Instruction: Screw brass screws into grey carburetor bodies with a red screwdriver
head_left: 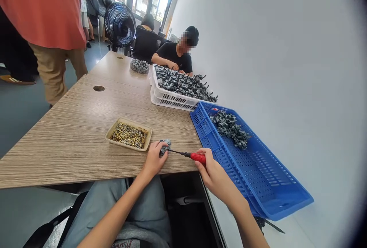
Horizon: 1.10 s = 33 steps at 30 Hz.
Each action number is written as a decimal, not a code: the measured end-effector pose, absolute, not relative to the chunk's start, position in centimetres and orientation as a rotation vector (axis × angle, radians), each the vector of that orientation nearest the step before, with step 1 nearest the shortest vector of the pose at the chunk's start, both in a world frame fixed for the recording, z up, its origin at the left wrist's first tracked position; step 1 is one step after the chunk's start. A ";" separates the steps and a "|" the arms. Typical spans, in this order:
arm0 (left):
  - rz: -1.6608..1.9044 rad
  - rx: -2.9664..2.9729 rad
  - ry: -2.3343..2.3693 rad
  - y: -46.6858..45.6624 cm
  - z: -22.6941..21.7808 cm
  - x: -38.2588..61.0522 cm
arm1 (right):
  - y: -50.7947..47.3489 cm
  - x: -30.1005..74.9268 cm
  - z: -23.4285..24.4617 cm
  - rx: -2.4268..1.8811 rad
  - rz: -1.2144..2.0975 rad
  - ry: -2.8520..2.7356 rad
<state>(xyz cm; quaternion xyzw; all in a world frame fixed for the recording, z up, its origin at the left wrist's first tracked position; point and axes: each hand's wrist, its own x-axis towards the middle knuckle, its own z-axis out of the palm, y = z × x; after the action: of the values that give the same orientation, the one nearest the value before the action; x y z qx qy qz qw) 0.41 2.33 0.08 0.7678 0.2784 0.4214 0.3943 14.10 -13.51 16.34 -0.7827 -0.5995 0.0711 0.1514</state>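
Observation:
On the table, my left hand (155, 158) is closed around a small grey metal part (166, 142), partly covered by my fingers. The part looks like a carburetor body, though much of it is hidden. My right hand (210, 169) grips the red handle of a screwdriver (197, 157). Its dark shaft points left, and the tip reaches the metal part. Just left of my left hand stands a cream tray (107, 136) filled with small brass-coloured pieces that resemble screws or jets.
A blue crate (275, 194) with several metal parts (229, 125) stands at right. Behind it, a white basket (172, 102) is heaped with similar parts. Farther back are a round container (139, 66), a seated person (183, 54) and a fan (120, 25). Someone in red (48, 10) stands left.

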 end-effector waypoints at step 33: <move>1.081 1.938 0.716 2.3 0.0 0.4 | -13.8 14.1 15.6 -2.453 0.132 -1.577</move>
<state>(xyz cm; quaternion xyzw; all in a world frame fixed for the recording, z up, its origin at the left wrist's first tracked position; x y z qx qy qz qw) 0.37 2.33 0.01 0.7638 0.2822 0.4260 0.3942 14.13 -13.77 15.64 -0.8351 -0.5369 0.0450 0.1107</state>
